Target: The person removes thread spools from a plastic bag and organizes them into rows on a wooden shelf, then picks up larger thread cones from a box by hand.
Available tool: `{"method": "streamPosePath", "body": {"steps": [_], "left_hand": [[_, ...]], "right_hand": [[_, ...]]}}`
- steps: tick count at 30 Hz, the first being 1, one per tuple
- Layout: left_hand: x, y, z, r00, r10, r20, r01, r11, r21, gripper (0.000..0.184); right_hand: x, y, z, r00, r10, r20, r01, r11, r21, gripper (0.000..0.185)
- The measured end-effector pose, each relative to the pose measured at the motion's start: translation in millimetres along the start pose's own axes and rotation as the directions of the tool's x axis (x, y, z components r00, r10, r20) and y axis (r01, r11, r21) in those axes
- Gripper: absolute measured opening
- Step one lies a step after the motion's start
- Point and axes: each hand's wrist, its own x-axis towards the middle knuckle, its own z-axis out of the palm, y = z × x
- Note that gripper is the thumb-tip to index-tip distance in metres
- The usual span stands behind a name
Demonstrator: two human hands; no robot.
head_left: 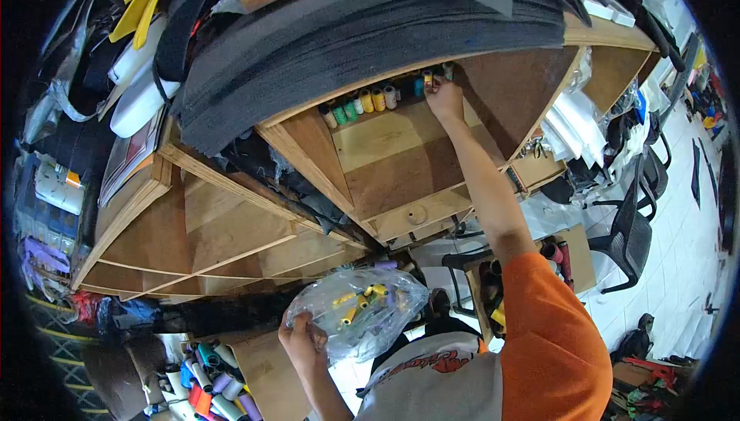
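Observation:
My right hand (445, 100) reaches into the wooden shelf compartment, its fingers closed on a small yellow spool of thread (428, 79). Beside it, a blue spool (418, 87) stands at the back. Further left is a row of small thread spools in green, white and yellow, among them a yellow spool (378, 100). My left hand (304, 338) is closed on the edge of a clear plastic bag (362, 321). Several yellow spools (349, 316) and some darker ones show through the bag.
Grey fabric sheets (370, 36) are piled on top of the wooden shelf (308, 151). Lower left is a cardboard box (266, 367) beside large thread cones (202, 386). Another box (580, 259) with cones stands right of my body. Black chairs (626, 240) stand on the white floor.

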Motion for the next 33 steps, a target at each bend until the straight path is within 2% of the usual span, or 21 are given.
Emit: {"method": "streamPosePath", "body": {"steps": [6, 8, 10, 11, 12, 13, 14, 15, 16, 18, 20, 21, 22, 23, 24, 26, 28, 29, 30, 32, 33], "left_hand": [[-4, 1, 1, 1.000, 0.019, 0.014, -0.019, 1.000, -0.017, 0.011], [-5, 0, -3, 0.998, 0.016, 0.061, -0.013, 0.999, -0.040, 0.010], [-8, 2, 3, 1.000, 0.027, 0.006, -0.027, 0.999, -0.025, 0.010], [-10, 3, 3, 0.999, 0.029, -0.033, -0.030, 0.999, -0.016, 0.010], [-8, 2, -4, 1.000, 0.013, 0.023, -0.012, 1.000, -0.022, 0.009], [-4, 1, -5, 0.998, -0.051, -0.037, 0.052, 0.999, 0.014, 0.009], [-10, 5, -2, 0.999, -0.018, -0.026, 0.018, 0.999, -0.030, 0.008], [-5, 0, -13, 0.998, -0.045, 0.049, 0.047, 0.998, -0.041, 0.012], [-11, 4, -3, 1.000, 0.002, 0.017, -0.002, 1.000, -0.005, 0.020], [-15, 7, -8, 0.996, -0.011, 0.088, 0.014, 0.999, -0.033, 0.029], [-19, 9, -4, 0.993, 0.000, 0.121, 0.008, 0.998, -0.060, 0.031], [-23, 11, -3, 0.993, -0.008, 0.122, 0.015, 0.998, -0.060, 0.032], [-28, 12, -3, 0.992, -0.015, 0.123, 0.022, 0.998, -0.057, 0.032], [-30, 12, -3, 0.990, -0.016, 0.137, 0.024, 0.998, -0.061, 0.033], [-33, 12, -3, 0.988, -0.014, 0.154, 0.024, 0.998, -0.064, 0.033], [-42, 13, -1, 0.977, 0.023, 0.212, -0.007, 0.997, -0.076, 0.032], [-54, 17, 2, 0.971, 0.022, 0.237, -0.010, 0.999, -0.049, 0.031], [-57, 18, 3, 0.967, 0.027, 0.252, -0.017, 0.999, -0.040, 0.030], [-58, 16, 2, 0.959, 0.039, 0.281, -0.025, 0.998, -0.053, 0.030], [-63, 17, 3, 0.954, 0.042, 0.296, -0.032, 0.999, -0.038, 0.031], [-66, 18, 1, 0.952, 0.041, 0.303, -0.034, 0.999, -0.029, 0.031]], "right_hand": [[0, 6, -2, 0.993, 0.041, 0.109, -0.039, 0.999, -0.025, 0.029], [-1, 10, -3, 0.996, 0.084, 0.038, -0.091, 0.956, 0.279, 0.030], [-17, 4, -14, 0.997, 0.044, -0.068, -0.035, 0.990, 0.134, 0.030], [-22, 9, -17, 0.999, 0.000, -0.041, 0.008, 0.982, 0.187, 0.024], [-29, 10, -23, 0.998, 0.018, 0.053, -0.034, 0.952, 0.306, 0.026], [-21, 41, -6, 0.995, -0.055, 0.088, 0.008, 0.886, 0.464, 0.028], [-69, -11, -54, 0.955, -0.052, 0.292, -0.212, 0.568, 0.795, 0.028], [-97, -31, -81, 0.853, -0.178, 0.490, -0.386, 0.417, 0.823, 0.030], [-117, -26, -92, 0.679, -0.412, 0.608, -0.506, 0.338, 0.794, 0.034], [-172, -40, -117, 0.156, -0.757, 0.635, -0.686, 0.379, 0.621, 0.040], [-228, -65, -135, -0.179, -0.717, 0.674, -0.547, 0.642, 0.538, 0.046], [-259, -75, -127, -0.295, -0.737, 0.608, -0.592, 0.641, 0.489, 0.048], [-287, -72, -112, -0.372, -0.623, 0.688, -0.459, 0.768, 0.447, 0.044], [-319, -65, -91, -0.353, -0.567, 0.744, -0.382, 0.814, 0.439, 0.042], [-343, -61, -76, -0.262, -0.538, 0.801, -0.176, 0.843, 0.509, 0.040], [-409, -25, -7, -0.022, -0.359, 0.933, 0.037, 0.932, 0.360, 0.040], [-441, -22, 24, 0.168, -0.439, 0.883, -0.408, 0.785, 0.467, 0.041], [-452, -23, 34, 0.268, -0.457, 0.848, -0.581, 0.626, 0.520, 0.042], [-455, -21, 46, 0.285, -0.458, 0.842, -0.478, 0.694, 0.539, 0.042], [-463, -19, 61, 0.262, -0.414, 0.872, -0.088, 0.890, 0.448, 0.042], [-467, -19, 66, 0.250, -0.393, 0.885, -0.013, 0.913, 0.408, 0.042]]}}
